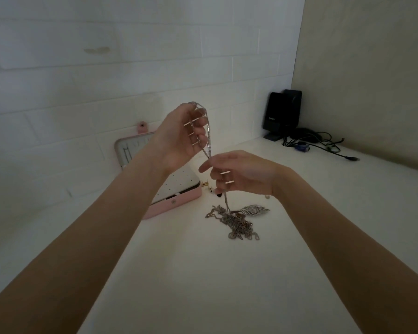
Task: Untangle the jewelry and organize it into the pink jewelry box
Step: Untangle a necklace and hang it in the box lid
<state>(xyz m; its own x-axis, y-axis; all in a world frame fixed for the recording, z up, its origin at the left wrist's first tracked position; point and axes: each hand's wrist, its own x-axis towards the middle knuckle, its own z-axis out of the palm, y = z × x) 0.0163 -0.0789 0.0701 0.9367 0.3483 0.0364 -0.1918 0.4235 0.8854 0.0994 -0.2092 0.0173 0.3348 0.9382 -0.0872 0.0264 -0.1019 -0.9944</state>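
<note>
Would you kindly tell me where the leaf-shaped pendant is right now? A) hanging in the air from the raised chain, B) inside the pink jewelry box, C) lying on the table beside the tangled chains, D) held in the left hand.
C: the leaf-shaped pendant lies flat on the white table at the edge of the tangled chains, below the right hand.

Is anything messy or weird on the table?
Yes. The chains lie knotted in a heap beside the pink jewelry box, with a silver leaf pendant caught at its edge. One chain runs up from it, held by the left hand and right hand.
</note>
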